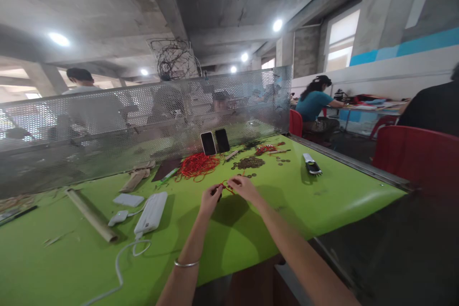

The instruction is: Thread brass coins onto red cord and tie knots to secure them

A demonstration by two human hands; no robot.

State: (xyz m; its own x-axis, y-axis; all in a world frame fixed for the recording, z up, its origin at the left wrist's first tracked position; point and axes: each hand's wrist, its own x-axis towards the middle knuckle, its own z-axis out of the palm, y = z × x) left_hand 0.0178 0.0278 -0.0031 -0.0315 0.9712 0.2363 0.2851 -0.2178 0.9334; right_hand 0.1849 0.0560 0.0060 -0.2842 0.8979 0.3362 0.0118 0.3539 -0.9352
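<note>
Above the green table [287, 220], my left hand [211, 199] is closed on a red cord [229, 189] and something small and dark. My right hand [244, 187] pinches the same cord just to the right, its fingertips close to those of the left. Past my hands lies a pile of dark round coins [251, 162], with a few loose ones nearer me. A tangled heap of red cords [199, 166] is to the left of the coins. More red cord pieces [266, 149] lie behind them at the right.
Two phones [215, 141] lean against the perforated metal screen [143, 114]. On the left are a white power bank [151, 213] with a cable, and a tube [91, 215]. A silver-black device [311, 165] lies right. Red chairs and other people are beyond the table.
</note>
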